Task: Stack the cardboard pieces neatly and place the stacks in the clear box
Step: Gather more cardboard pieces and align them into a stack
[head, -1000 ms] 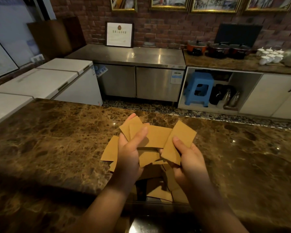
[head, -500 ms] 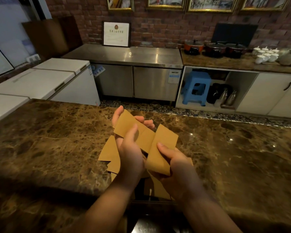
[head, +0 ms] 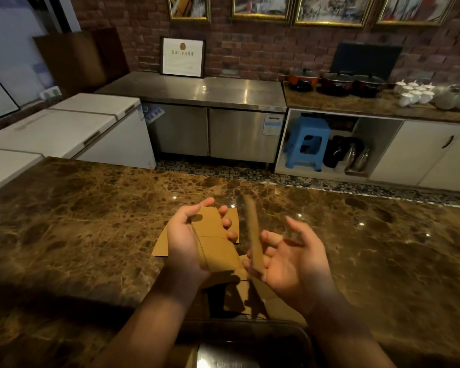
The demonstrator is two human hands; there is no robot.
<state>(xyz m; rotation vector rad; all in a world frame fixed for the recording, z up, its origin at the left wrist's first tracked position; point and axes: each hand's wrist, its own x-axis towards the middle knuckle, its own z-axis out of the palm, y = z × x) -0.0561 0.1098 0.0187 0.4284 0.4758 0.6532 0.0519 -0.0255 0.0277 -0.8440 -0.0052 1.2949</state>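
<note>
My left hand [head: 186, 245] holds a small stack of tan cardboard pieces [head: 213, 235] in its palm, with the fingers curled over the far edge. A single cardboard piece [head: 253, 235] stands edge-on and blurred between my hands. Its lower end sits among the fingers of my right hand [head: 290, 261], whose thumb is lifted off it. More loose pieces [head: 161, 248] lie on the marble counter [head: 77, 221] under and below my hands. The clear box [head: 290, 326] shows only as a rounded rim at the bottom of the view, and its inside is hard to make out.
The brown marble counter stretches wide to both sides. Beyond its far edge are white chest freezers [head: 72, 128], a steel cabinet [head: 210, 115], a blue stool [head: 307, 142] and pots [head: 335, 82] on the back counter.
My hands have come slightly apart. The right thumb has left its piece, which has turned from flat-on to edge-on. The left hand's pieces have settled flatter into the palm.
</note>
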